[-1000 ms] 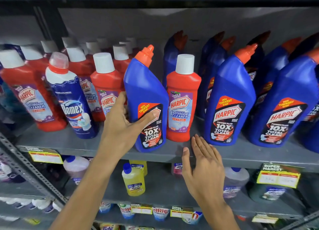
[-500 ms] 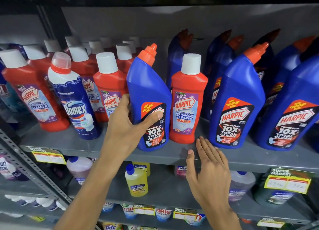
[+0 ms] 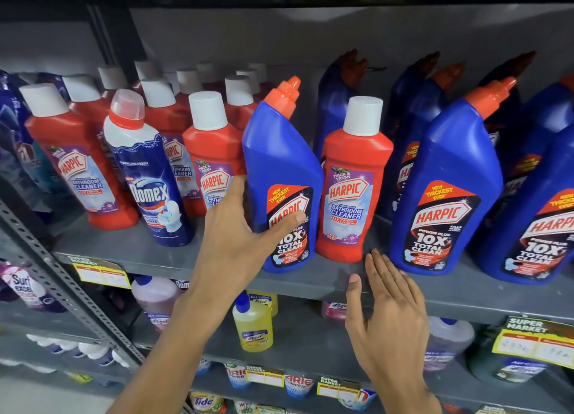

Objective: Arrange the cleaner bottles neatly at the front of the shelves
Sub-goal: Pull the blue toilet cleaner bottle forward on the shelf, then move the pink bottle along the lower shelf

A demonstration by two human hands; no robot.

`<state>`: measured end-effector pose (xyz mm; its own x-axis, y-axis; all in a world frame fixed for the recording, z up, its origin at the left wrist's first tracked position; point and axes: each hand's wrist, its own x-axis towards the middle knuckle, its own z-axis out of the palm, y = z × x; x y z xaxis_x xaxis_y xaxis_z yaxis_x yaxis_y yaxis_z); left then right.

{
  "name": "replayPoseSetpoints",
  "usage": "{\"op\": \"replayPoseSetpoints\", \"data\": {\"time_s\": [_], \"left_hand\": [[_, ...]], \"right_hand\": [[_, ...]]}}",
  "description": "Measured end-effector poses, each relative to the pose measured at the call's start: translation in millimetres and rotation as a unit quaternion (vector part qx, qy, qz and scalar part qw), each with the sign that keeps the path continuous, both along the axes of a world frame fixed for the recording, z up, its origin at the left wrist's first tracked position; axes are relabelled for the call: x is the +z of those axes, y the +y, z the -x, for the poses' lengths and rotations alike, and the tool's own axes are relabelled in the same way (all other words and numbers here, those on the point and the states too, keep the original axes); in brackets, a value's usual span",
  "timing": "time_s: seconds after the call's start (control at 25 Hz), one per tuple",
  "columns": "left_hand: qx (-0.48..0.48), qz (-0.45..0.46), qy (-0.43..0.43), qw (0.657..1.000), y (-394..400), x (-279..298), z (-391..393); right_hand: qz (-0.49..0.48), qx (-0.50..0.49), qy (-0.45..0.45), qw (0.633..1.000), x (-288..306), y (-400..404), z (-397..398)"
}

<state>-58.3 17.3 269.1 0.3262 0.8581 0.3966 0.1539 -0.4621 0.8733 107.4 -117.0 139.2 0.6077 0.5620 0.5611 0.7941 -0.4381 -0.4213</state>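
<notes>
The grey metal shelf point(image 3: 310, 281) runs across the whole view, its near edge carrying price tags, with more shelves of detergents below. On it stand rows of cleaner bottles: red bathroom-cleaner bottles with white caps fill the left half, blue angled-neck bottles the right half and far rows.

The blue toilet-cleaner bottle point(image 3: 281, 177) stands upright near the front edge, left of centre, between a red bottle on its left and the red bathroom-cleaner bottle point(image 3: 352, 180) on its right, which sits slightly farther back. Right of that stands another blue bottle point(image 3: 444, 190), also near the edge. A dark blue Domex bottle point(image 3: 149, 177) stands among the red ones on the left, near the front.

The left hand point(image 3: 239, 236) has its grip closed around the lower body of the blue toilet-cleaner bottle, thumb across the label and fingers on its left side. The right hand point(image 3: 385, 308) has its grip released, flat and open, fingertips at the shelf edge just below the red bathroom-cleaner bottle, holding nothing.

These bottles look like stiff moulded plastic, probably full and so fairly heavy, with glossy labels that could slip. The tall angled neck makes the blue ones top-heavy; holding low around the broad body, as the left hand does, seems the steadiest way to slide or turn one without tipping its neighbours.
</notes>
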Motion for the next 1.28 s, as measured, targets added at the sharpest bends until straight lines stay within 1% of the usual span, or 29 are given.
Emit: {"op": "replayPoseSetpoints", "data": {"time_s": [0.2, 0.32, 0.48, 0.6, 0.68, 0.76, 0.84, 0.88, 0.92, 0.96, 1.0, 1.04, 1.08, 1.12, 1.16, 1.2, 1.28], "left_hand": [[0.082, -0.058, 0.058, 0.993, -6, -9, 8], [0.132, -0.093, 0.075, 0.984, -13, -13, 21], [0.172, -0.113, 0.071, 0.976, -22, -19, 43], [0.181, -0.104, 0.035, 0.977, -19, -25, 65], [0.180, -0.083, 0.013, 0.980, -11, -28, 88], [0.176, -0.058, 0.001, 0.983, 5, -33, 116], [0.156, -0.046, 0.016, 0.987, 24, -43, 151], [0.141, -0.033, 0.039, 0.989, 35, -52, 171], [0.123, -0.013, 0.080, 0.989, 45, -64, 190], [0.104, 0.016, 0.138, 0.985, 55, -81, 210], [0.079, 0.062, 0.208, 0.973, 66, -103, 230], [0.046, 0.114, 0.280, 0.952, 78, -125, 246], [0.012, 0.166, 0.359, 0.918, 91, -149, 262], [-0.029, 0.210, 0.433, 0.876, 101, -169, 272], [-0.060, 0.248, 0.467, 0.847, 114, -191, 278], [-0.068, 0.280, 0.456, 0.842, 127, -208, 282], [-0.048, 0.329, 0.314, 0.889, 151, -231, 280]], "right_hand": [[-0.006, 0.015, 0.000, 1.000, -3, -1, -1], [-0.006, 0.022, 0.001, 1.000, -7, -1, -4], [-0.020, 0.037, 0.002, 0.999, -11, 0, -7], [-0.031, 0.044, 0.026, 0.998, -7, 0, -5], [-0.065, 0.042, 0.081, 0.994, 0, -2, 5], [-0.135, 0.040, 0.119, 0.983, 6, -4, 28], [-0.201, 0.033, 0.087, 0.975, 6, -4, 68], [-0.230, 0.040, 0.060, 0.971, 6, 1, 92], [-0.252, 0.061, 0.041, 0.965, 6, 7, 114], [-0.259, 0.095, 0.031, 0.961, 7, 15, 133], [-0.252, 0.135, 0.023, 0.958, 9, 25, 150], [-0.235, 0.169, 0.014, 0.957, 13, 38, 165], [-0.208, 0.194, 0.005, 0.959, 15, 53, 178], [-0.176, 0.209, 0.000, 0.962, 16, 67, 188], [-0.142, 0.214, 0.001, 0.966, 17, 81, 197], [-0.111, 0.211, 0.005, 0.971, 16, 93, 204], [-0.067, 0.189, 0.004, 0.980, 11, 114, 214]]}}
